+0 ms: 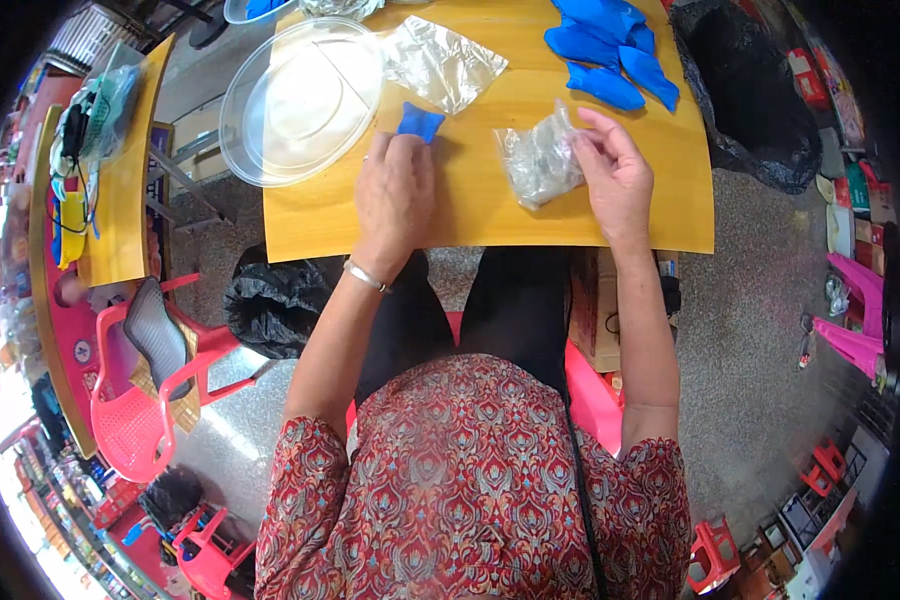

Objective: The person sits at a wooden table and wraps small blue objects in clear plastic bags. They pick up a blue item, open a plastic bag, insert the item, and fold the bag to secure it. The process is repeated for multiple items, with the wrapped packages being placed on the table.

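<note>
Our wooden table [490, 215] first: left hand [395, 190] has fingers pinched together on a small blue piece [420, 122], right hand [615, 175] clamps the clear bag [540, 160]. We'd hold that bag mouth wide.

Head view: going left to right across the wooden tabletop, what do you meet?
Clear round plastic bowl → left hand on a small blue piece → small clear bag held by the right hand → black plastic bag off the table's right edge.
</note>
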Tool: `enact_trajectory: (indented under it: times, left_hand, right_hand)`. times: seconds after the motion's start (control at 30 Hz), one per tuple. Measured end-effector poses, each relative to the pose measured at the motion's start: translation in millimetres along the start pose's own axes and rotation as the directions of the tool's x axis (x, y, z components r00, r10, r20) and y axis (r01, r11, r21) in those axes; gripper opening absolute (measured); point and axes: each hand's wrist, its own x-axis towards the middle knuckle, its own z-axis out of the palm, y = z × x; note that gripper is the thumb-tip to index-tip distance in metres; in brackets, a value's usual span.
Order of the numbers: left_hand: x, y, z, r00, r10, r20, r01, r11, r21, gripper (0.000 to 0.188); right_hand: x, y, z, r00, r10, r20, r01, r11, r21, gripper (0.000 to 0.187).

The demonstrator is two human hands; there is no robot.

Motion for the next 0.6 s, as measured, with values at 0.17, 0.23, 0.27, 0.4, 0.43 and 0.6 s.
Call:
enact_trajectory:
  times: [0.17,0.23,0.27,0.4,0.43,0.6]
  left_hand:
    - [-7.5,15.7,0.4,0.999,-0.018,-0.036,0.011,0.983,-0.184,0.009]
    - [-9.1,18.5,4.2,0.999,-0.006,-0.037,-0.001,0.982,-0.189,0.010]
    - [-9.5,18.9,6.4,0.999,-0.008,-0.043,0.000,0.983,-0.183,0.010]
    - [-8.5,23.1,11.8,0.997,-0.068,-0.022,0.063,0.977,-0.204,0.009]
    - [-7.3,23.2,10.8,0.995,-0.095,-0.005,0.092,0.972,-0.214,0.009]
    - [-8.6,15.4,12.6,0.989,-0.149,0.006,0.144,0.945,-0.293,0.011]
  right_hand:
    - [8.3,-2.1,-29.9,0.893,-0.437,0.105,0.357,0.550,-0.755,0.033]
    - [5.2,-7.7,-37.0,0.890,-0.448,0.090,0.367,0.584,-0.724,0.035]
    - [6.6,-6.1,-34.4,0.871,-0.469,0.143,0.436,0.607,-0.664,0.037]
    - [22.3,-9.5,-9.1,0.754,-0.542,0.372,0.652,0.552,-0.519,0.043]
    - [25.1,-11.9,-4.4,0.714,-0.550,0.433,0.697,0.507,-0.506,0.045]
    - [21.7,-9.0,-0.1,0.798,-0.357,0.485,0.601,0.518,-0.608,0.039]
